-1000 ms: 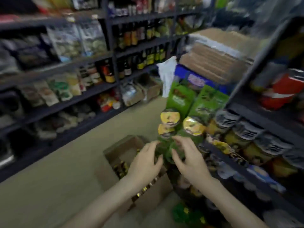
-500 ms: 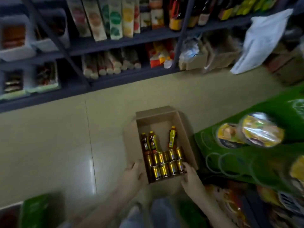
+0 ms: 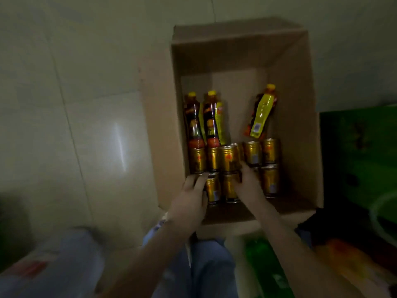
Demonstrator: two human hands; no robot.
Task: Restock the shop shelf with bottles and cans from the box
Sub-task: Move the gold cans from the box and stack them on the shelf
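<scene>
Head view: both grips down among gold cans (image 3: pixel 227 158) in the box (image 3: pixel 298 125) on the floor (image 3: pixel 86 104).

Lays left grip (image 3: pixel 191 196) over the near-left end of the cans, fingers fairly straight, curled round nothing. Finds two dark bottles (image 3: pixel 194 117) with yellow caps standing just behind the cans. Pushes right grip (image 3: pixel 247 186) in between the middle cans, fingers hidden there, so cannot tell whether holding or loose. Finds a third bottle (image 3: pixel 261 112) leaning further right. Judges cans rigid, smooth, probably slippery, and heavy if full: best taken round the side wall, one per grip. Judges bottles likely plastic, slightly yielding: best taken at the waist below the cap.
</scene>
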